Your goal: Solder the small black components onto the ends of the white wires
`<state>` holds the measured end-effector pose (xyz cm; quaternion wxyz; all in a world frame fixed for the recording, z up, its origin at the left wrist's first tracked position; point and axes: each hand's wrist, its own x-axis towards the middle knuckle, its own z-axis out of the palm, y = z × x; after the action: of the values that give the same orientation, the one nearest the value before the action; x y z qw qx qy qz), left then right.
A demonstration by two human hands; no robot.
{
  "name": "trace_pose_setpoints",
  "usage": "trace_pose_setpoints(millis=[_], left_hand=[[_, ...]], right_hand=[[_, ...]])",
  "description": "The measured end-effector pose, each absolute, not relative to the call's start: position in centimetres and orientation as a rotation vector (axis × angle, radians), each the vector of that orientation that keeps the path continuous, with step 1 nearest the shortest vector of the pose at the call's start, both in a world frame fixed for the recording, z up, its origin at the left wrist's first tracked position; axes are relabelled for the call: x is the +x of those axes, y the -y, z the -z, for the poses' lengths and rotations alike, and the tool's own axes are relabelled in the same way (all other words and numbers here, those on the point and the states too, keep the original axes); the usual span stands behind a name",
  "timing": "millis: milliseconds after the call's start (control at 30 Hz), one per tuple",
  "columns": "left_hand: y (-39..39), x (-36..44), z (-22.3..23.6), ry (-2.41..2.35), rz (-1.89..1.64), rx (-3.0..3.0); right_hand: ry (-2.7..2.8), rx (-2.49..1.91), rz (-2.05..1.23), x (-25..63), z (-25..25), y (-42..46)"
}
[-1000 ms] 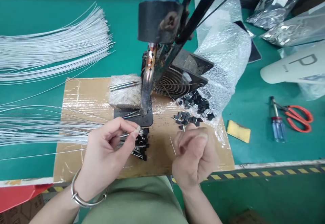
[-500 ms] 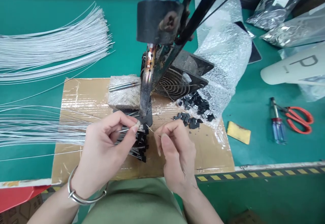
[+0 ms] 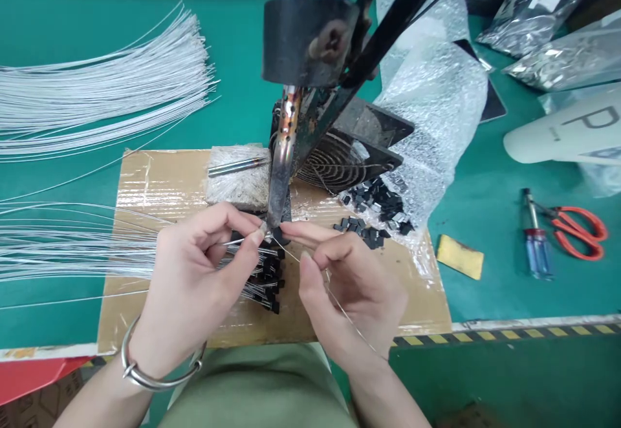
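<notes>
My left hand (image 3: 206, 279) pinches a thin white wire between thumb and forefinger, its end close under the tip of a soldering iron (image 3: 281, 169). Across from it, my right hand (image 3: 359, 292) has a thin strand of solder wire (image 3: 350, 318) between thumb and fingers. The strand runs from the iron's tip across the palm towards the wrist, and the index finger stretches towards the tip. Below the fingertips lie several wires with black connector ends (image 3: 269, 279). The very joint at the tip is too small to make out.
A cooling fan (image 3: 334, 163) stands behind the iron. Small black parts (image 3: 376, 205) lie on cardboard (image 3: 417, 299) beside bubble wrap (image 3: 431, 124). Bundled white wires (image 3: 121, 85) are at left. To the right are a yellow sponge (image 3: 460, 256), a screwdriver (image 3: 536, 247) and red-handled scissors (image 3: 579, 231).
My right hand has turned more open-palmed, its index finger now reaching to the iron's tip, and more of the solder wire shows. My left hand has shifted slightly left.
</notes>
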<state>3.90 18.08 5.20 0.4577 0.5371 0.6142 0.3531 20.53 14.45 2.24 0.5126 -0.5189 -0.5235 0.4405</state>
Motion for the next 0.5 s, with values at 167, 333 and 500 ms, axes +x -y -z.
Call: trace_pose_setpoints(millis=[167, 333, 500], left_hand=[[-18.23, 3.96, -5.27, -1.512, -0.887, 1.321], [-18.13, 3.79, -5.31, -1.528, -0.89, 1.322], [-18.18, 3.78, -5.69, -1.539, -0.894, 1.321]], right_hand=[[1.182, -1.25, -1.12, 20.56, -2.47, -14.74], [1.153, -1.251, -1.124, 20.45, -2.61, -14.88], [1.146, -1.246, -1.122, 20.32, -2.76, -14.92]])
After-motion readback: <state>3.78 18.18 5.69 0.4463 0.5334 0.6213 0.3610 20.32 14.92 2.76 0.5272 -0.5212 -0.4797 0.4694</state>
